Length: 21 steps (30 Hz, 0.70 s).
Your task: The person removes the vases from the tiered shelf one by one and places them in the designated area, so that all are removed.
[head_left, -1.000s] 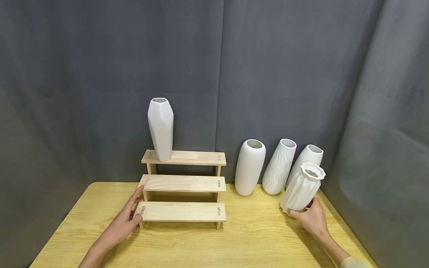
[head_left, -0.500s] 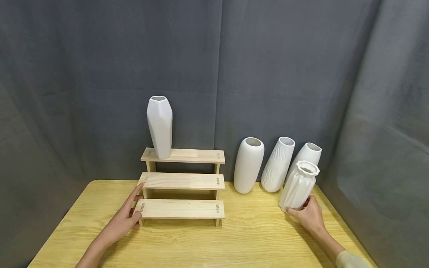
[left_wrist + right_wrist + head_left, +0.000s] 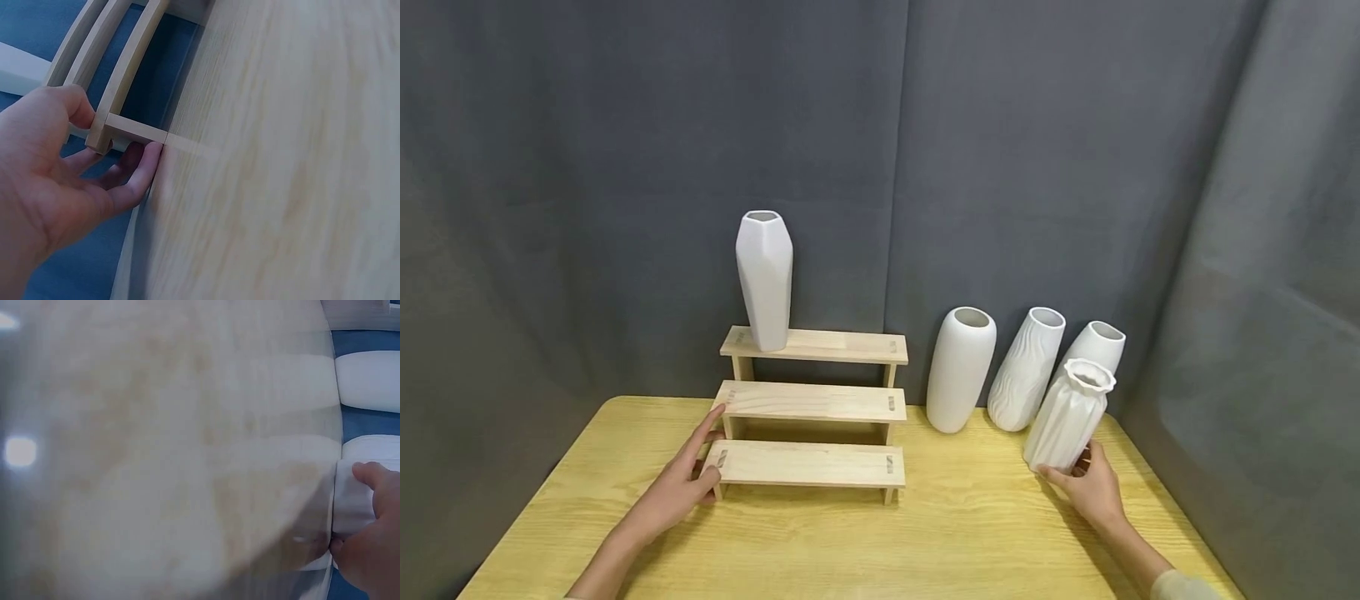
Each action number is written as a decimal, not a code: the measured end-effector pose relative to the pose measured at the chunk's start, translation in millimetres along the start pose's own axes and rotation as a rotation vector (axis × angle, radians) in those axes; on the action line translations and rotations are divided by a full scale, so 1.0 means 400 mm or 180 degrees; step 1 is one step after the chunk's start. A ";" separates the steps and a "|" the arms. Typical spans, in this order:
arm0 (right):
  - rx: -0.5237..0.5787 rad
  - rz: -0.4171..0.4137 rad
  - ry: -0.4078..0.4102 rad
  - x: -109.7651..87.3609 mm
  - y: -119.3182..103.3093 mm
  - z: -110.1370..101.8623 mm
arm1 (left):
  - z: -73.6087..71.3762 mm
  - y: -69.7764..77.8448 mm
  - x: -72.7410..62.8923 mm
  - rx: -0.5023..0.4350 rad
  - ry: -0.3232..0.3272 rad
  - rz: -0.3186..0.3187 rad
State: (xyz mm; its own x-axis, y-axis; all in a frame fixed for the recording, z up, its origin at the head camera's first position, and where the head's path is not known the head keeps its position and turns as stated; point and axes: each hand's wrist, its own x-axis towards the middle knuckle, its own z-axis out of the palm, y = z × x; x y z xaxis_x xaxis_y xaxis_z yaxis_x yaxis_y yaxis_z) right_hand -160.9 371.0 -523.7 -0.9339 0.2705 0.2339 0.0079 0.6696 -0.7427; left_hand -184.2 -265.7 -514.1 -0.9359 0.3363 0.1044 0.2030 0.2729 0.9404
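My right hand [image 3: 1092, 490] grips the lower part of a white fluted vase [image 3: 1067, 421] with a ruffled rim. The vase stands in front of another white vase [image 3: 1092, 350] and partly hides it. In the right wrist view, the thumb [image 3: 370, 474] lies against the vase's side near the table. At the left end of a three-step wooden stand [image 3: 812, 464], my left hand [image 3: 673, 487] holds the stand's side. Its thumb is at the bottom step, and the index finger reaches the middle step. A tall faceted white vase [image 3: 765, 283] stands on the left of the top step.
A smooth rounded white vase [image 3: 958, 375] and a wavy-patterned one [image 3: 1024, 375] stand near the table's back edge, right of the stand. Grey curtains [image 3: 820, 125] hang behind and to the sides of the wooden table [image 3: 850, 550].
The fluted vase has shifted slightly left and stands a little straighter, with my right hand still gripping it. My left hand stays at the stand. The head view has shifted slightly.
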 end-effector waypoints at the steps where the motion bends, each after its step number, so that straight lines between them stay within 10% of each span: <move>1: 0.0008 0.0029 -0.0006 -0.004 0.000 -0.004 | -0.001 0.004 0.004 -0.0013 -0.0008 -0.0024; 10: 0.0074 -0.0004 -0.0144 -0.049 -0.048 -0.063 | -0.016 0.012 0.007 -0.0135 -0.0170 -0.0163; 21: -0.0132 -0.0404 0.0514 -0.104 -0.190 -0.137 | -0.020 0.018 -0.005 -0.0266 -0.0336 -0.0246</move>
State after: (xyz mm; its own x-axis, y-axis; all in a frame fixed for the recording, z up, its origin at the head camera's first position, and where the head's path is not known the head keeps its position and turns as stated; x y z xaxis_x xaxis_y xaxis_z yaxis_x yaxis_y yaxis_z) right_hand -103.2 346.7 -442.7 -0.8589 0.2873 0.4240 -0.0883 0.7323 -0.6752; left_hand -183.2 -271.4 -504.9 -0.9114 0.4114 0.0002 0.1028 0.2271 0.9684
